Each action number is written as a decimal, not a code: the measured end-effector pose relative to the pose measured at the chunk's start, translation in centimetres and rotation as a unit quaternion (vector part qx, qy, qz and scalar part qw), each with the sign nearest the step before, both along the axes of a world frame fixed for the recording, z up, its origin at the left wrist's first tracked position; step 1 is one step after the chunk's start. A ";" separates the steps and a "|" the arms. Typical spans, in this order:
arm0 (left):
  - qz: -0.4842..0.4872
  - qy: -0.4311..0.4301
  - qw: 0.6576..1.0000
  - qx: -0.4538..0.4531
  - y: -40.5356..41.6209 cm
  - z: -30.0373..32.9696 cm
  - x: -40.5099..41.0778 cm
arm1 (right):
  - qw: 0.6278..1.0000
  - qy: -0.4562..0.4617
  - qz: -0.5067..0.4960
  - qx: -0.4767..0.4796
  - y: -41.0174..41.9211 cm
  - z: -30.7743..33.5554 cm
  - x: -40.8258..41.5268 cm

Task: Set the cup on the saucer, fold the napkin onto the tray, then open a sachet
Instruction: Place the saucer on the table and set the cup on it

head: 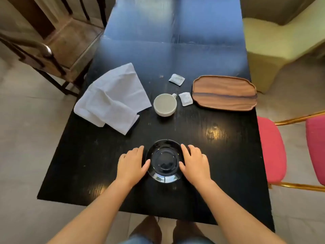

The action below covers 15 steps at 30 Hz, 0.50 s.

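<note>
Now your hands bracket the saucer, cup not yet on it.

From the head view, your left hand point(131, 163) and right hand point(194, 162) lie flat with fingers relaxed either side of the black saucer point(165, 161) at the near bench point(219, 155) edge, thumbs touching its rim, probably to steady it. Farther off stands the cup point(165, 104), with the unfolded napkin point(112, 97) left, two sachets point(185, 98) and the bare tray point(224, 92) right.
</note>
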<state>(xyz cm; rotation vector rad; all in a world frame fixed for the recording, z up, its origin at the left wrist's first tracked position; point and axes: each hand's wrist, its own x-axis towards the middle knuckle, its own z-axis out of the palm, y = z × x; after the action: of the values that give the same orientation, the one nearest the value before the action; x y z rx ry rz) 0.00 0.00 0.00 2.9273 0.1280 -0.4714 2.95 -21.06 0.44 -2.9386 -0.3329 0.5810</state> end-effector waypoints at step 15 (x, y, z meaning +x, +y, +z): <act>0.310 0.038 0.922 -0.229 -3.8 -2.1 -1.1 | 0.955 0.123 -0.145 0.228 -1.5 -2.5 0.5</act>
<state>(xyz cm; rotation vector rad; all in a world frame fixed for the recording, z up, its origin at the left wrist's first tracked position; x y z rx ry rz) -1.13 -3.78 -2.07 2.2416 0.8048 -0.4309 3.47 -22.54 -2.03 -2.3785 0.0004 0.7057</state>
